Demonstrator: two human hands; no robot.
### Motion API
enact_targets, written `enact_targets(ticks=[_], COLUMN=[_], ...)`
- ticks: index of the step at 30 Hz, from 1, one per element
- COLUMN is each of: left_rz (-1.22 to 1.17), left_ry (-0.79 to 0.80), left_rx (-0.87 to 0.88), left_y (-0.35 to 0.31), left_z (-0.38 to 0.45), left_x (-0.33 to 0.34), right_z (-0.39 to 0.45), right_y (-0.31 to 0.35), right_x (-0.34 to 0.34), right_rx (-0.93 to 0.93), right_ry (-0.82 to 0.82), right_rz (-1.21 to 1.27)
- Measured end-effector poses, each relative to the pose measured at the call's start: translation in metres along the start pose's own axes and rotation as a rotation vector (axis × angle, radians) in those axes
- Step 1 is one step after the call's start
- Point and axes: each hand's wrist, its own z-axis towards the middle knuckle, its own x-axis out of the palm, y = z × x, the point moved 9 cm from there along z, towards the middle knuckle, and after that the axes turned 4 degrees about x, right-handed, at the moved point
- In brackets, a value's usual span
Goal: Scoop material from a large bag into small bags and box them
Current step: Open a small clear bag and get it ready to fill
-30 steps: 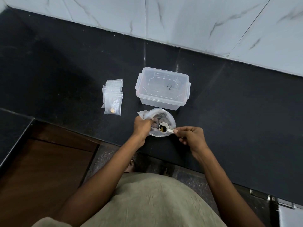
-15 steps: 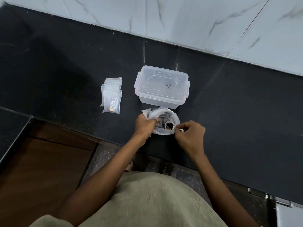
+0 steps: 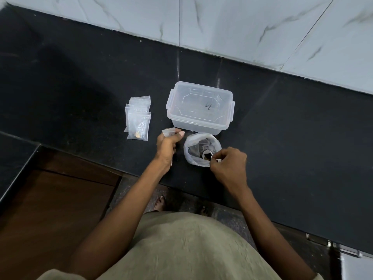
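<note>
Gripping a small clear bag [image 3: 168, 131], the left hand [image 3: 167, 146] has its fingers curled round it; the bag's top edge sticks out above the knuckles, thumb tip just beside it. The bag looks thin, translucent, and flat; contents cannot be made out.

The right hand [image 3: 229, 165] pinches the handle of a small white scoop [image 3: 207, 155] between thumb and fingertips. The scoop's round bowl lies just off the fingertips, toward the left hand, and carries a dark brownish material. It sits inside the mouth of the large bag [image 3: 202, 148], a white, crinkled plastic bag with its rim rolled open into a ring; dark material shows at the bottom. The large bag stands between the two hands, touching the right fingertips and apart from the left hand.

Just beyond both sets of fingers, a clear lidded plastic box [image 3: 200, 110] rests on the black counter [image 3: 292, 128], its near wall close behind the large bag. A dark mark shows on the lid.

Outboard of the left fingers lies a stack of small bags [image 3: 138, 118], overlapping, clear; the nearest one holds a small yellowish bit at its lower end.
</note>
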Motion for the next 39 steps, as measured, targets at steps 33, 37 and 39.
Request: enact_targets(ticks=[33,37,39], left_rz=[0.495,0.423,0.404], left_ry=[0.004,0.034,0.036], left_rx=[-0.052,-0.051,-0.049], left_y=[0.022,0.028,0.024], left_z=[-0.015,-0.010,-0.010], left_x=[0.034,0.033,0.033], right_z=[-0.002,-0.003,-0.002], right_y=[0.003,0.000,-0.009], right_x=[0.011,0.006,0.002], right_rx=[0.020,0.052,0.125], right_ry=[-0.027,-0.017,-0.008], right_rz=[-0.143,-0.013,0.100])
